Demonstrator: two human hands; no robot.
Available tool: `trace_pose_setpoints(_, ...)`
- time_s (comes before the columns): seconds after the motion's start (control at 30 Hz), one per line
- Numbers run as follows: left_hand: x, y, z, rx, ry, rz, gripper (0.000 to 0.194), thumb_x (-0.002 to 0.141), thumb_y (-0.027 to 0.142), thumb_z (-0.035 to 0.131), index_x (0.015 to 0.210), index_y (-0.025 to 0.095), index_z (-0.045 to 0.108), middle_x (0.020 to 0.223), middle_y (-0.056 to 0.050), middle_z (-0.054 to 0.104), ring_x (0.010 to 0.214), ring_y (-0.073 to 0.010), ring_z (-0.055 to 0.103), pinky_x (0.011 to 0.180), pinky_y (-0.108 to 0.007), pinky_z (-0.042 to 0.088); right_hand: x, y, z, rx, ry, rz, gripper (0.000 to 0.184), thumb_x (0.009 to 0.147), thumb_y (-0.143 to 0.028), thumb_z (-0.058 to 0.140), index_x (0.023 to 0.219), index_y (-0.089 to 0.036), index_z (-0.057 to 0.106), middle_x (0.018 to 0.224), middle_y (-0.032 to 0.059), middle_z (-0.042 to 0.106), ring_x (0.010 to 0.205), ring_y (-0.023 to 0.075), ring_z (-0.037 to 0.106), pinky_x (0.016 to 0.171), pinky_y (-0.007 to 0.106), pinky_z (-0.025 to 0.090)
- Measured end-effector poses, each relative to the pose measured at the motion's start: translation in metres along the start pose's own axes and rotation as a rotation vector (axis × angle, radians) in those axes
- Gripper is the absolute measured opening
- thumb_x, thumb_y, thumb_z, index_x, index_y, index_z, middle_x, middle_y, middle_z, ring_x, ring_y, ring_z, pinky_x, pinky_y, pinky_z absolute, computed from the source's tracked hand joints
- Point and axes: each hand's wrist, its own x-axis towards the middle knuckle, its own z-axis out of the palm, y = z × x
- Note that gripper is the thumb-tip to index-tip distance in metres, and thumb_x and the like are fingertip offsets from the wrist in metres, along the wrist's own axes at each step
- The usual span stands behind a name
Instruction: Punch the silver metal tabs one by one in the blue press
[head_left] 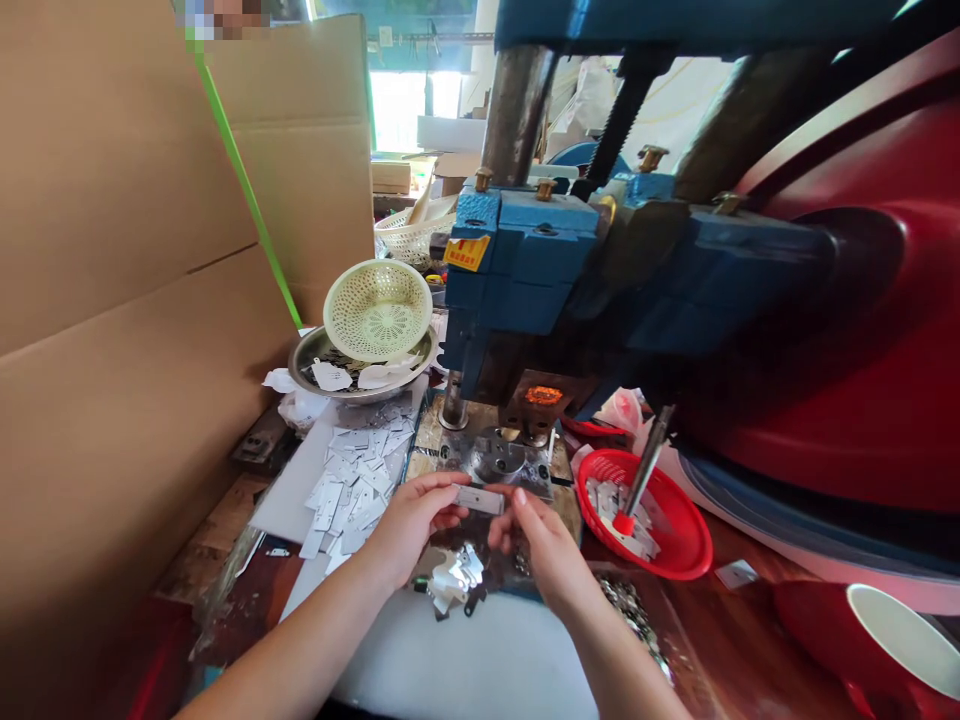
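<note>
Your left hand [409,515] pinches the left end of the metal strip [480,499], positioned before the blue press [540,270]. Your right hand [546,540] is at its right end, fingers curled (grip cannot be determined). Print on the yellow label [466,253] and orange label [544,395] is illegible.

Glaring back window [396,112]; dim lower left

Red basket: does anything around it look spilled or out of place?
Perhaps one thing: a flat plate lies alone on the table, just outside the basket, while other pale pieces sit inside it. It may have strayed.
</note>
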Motion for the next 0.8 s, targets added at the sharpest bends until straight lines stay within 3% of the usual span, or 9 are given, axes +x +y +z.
trace_pose_setpoints(0.1, 0.000, -0.003, 0.001, -0.031, -0.059, 0.033, 0.020, 0.072, 0.021, 0.067, 0.090, 0.014, 0.072, 0.081, -0.006, 0.070, 0.071, -0.0123, 0.063, 0.072, -0.023, 0.049, -0.010, -0.001, 0.006, 0.176, 0.032, 0.056, 0.043, 0.076, -0.059, 0.057, 0.080, -0.017, 0.064, 0.060, 0.0015, 0.063, 0.052, 0.0118, 0.051, 0.052, 0.023, 0.041)
trace_pose_setpoints(0.17, 0.000, -0.005, 0.002, -0.045, -0.099, 0.030, 0.021, 0.070, 0.021, 0.068, 0.089, 0.014, 0.072, 0.085, -0.006, 0.071, 0.075, -0.0141, 0.063, 0.075, -0.026, 0.048, -0.011, -0.001, 0.005, 0.158, 0.070, 0.020, 0.038, 0.074, -0.054, 0.063, 0.082, -0.017, 0.067, 0.070, 0.0040, 0.067, 0.062, 0.0140, 0.057, 0.060, 0.025, 0.046)
trace_pose_setpoints(0.3, 0.003, -0.010, 0.000, -0.039, -0.113, 0.021, 0.032, 0.062, 0.012, 0.066, 0.094, 0.015, 0.071, 0.089, -0.006, 0.071, 0.081, -0.0175, 0.063, 0.076, -0.028, 0.046, -0.009, 0.000, 0.000, -0.156, 0.127, -0.211, 0.029, 0.077, -0.044, 0.063, 0.093, -0.021, 0.071, 0.090, 0.0070, 0.070, 0.084, 0.0198, 0.063, 0.078, 0.032, 0.049)
trace_pose_setpoints(0.4, 0.005, -0.012, 0.000, -0.022, -0.129, 0.033, 0.044, 0.062, 0.011, 0.066, 0.106, 0.017, 0.067, 0.089, -0.005, 0.071, 0.080, -0.0166, 0.063, 0.075, -0.027, 0.045, -0.009, 0.004, -0.003, -0.379, 0.187, -0.400, 0.026, 0.082, -0.038, 0.057, 0.097, -0.023, 0.070, 0.092, 0.0070, 0.069, 0.086, 0.0203, 0.063, 0.080, 0.033, 0.050)
trace_pose_setpoints(0.53, 0.007, -0.010, 0.003, 0.141, -0.090, 0.055, 0.035, 0.070, 0.023, 0.068, 0.105, 0.018, 0.066, 0.085, -0.004, 0.070, 0.076, -0.0171, 0.062, 0.072, -0.028, 0.046, -0.005, 0.008, -0.006, -0.594, 0.228, -0.552, 0.020, 0.083, -0.034, 0.057, 0.096, -0.024, 0.069, 0.089, 0.0048, 0.069, 0.085, 0.0194, 0.063, 0.078, 0.032, 0.050)
trace_pose_setpoints(0.67, 0.019, -0.003, 0.015, 0.392, -0.046, 0.227, 0.023, 0.077, 0.037, 0.063, 0.084, 0.016, 0.068, 0.076, -0.003, 0.067, 0.072, -0.0170, 0.061, 0.068, -0.027, 0.047, 0.009, 0.004, -0.010, -0.683, 0.326, -0.545, 0.020, 0.086, -0.038, 0.052, 0.085, -0.025, 0.068, 0.081, 0.0036, 0.066, 0.081, 0.0197, 0.061, 0.076, 0.033, 0.048)
trace_pose_setpoints(0.8, 0.046, 0.004, 0.029, 0.660, 0.007, 0.515, 0.021, 0.083, 0.037, 0.057, 0.086, 0.019, 0.067, 0.085, -0.004, 0.066, 0.079, -0.0182, 0.060, 0.072, -0.029, 0.046, 0.036, -0.004, -0.014, -0.697, 0.444, -0.561, 0.022, 0.085, -0.039, 0.050, 0.082, -0.023, 0.065, 0.088, 0.0064, 0.061, 0.088, 0.0223, 0.057, 0.082, 0.037, 0.046)
